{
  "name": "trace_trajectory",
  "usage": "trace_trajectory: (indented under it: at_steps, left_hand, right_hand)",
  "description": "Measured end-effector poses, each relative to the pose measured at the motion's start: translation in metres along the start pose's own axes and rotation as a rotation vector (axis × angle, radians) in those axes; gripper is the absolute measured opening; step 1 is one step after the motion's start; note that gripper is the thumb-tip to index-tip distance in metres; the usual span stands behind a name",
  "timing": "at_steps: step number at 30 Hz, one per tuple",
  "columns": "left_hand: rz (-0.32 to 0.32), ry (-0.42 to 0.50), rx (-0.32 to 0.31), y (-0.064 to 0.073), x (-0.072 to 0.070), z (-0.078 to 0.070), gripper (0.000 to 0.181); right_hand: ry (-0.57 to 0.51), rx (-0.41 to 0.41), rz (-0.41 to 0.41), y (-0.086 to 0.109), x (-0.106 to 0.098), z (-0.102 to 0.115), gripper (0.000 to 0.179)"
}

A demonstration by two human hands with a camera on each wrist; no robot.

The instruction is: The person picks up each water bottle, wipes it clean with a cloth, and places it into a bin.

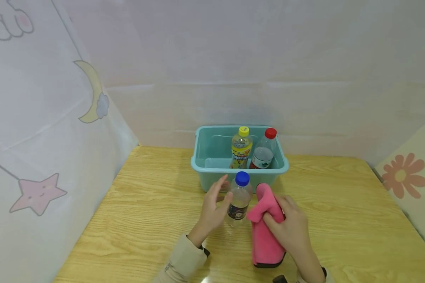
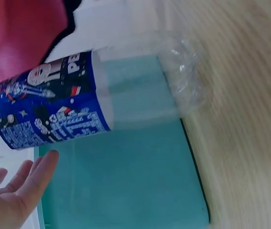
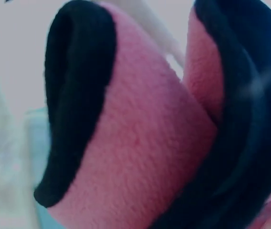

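Note:
A transparent plastic bottle (image 1: 240, 196) with a blue cap and a dark blue printed label (image 2: 52, 100) stands upright on the table, in front of the basin. Just left of it is my left hand (image 1: 214, 206), fingers spread and slightly bent; the left wrist view shows a small gap between the fingertips (image 2: 52, 157) and the bottle. My right hand (image 1: 293, 228) grips a folded pink cloth (image 1: 267, 239) with black edging, to the right of the bottle. This cloth (image 3: 135, 133) fills most of the right wrist view and hides the right fingers there.
Behind the bottle, a light teal plastic basin (image 1: 212, 171) sits at the table's back edge. Inside it stand a yellow-capped bottle (image 1: 241, 149) and a red-capped bottle (image 1: 265, 151). The wooden table (image 1: 145, 204) meets printed cloth walls (image 1: 198, 59) at the back and sides.

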State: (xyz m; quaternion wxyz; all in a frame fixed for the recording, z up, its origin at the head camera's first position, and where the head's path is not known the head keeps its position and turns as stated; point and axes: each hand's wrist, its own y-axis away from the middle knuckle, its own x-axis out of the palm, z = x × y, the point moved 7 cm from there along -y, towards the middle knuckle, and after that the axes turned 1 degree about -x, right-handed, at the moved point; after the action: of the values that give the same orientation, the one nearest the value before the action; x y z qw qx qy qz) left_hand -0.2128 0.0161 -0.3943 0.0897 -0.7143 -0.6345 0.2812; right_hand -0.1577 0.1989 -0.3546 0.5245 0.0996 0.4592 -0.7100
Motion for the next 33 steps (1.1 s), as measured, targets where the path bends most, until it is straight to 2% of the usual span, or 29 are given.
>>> trace_trajectory:
  at_steps: [2,5,12,20,26,30,33]
  left_hand:
    - [0.004,0.014,0.016,-0.003,-0.001,0.0,0.041]
    - [0.021,0.027,0.03,-0.008,-0.002,-0.004,0.039]
    - [0.075,0.066,0.01,-0.014,-0.007,-0.033,0.031]
    - [0.078,0.097,-0.04,-0.011,-0.006,-0.033,0.031]
    - [0.074,0.124,-0.039,-0.01,-0.005,-0.03,0.031]
    - [0.079,0.143,-0.029,-0.01,-0.006,-0.03,0.031]
    - [0.086,0.15,-0.038,-0.009,-0.006,-0.029,0.031]
  right_hand:
    - [-0.016,-0.006,-0.017,-0.002,-0.004,0.008,0.041]
    - [-0.033,-0.033,-0.04,-0.004,-0.008,0.021,0.043]
    - [-0.005,-0.112,-0.083,-0.006,-0.002,0.038,0.044]
    - [0.034,-0.152,-0.097,-0.007,0.007,0.041,0.043]
    - [0.104,-0.153,-0.05,-0.011,0.011,0.041,0.045]
    - [0.18,-0.12,0.027,-0.012,0.016,0.041,0.046]
    - [0.205,-0.097,0.054,-0.011,0.019,0.04,0.046]
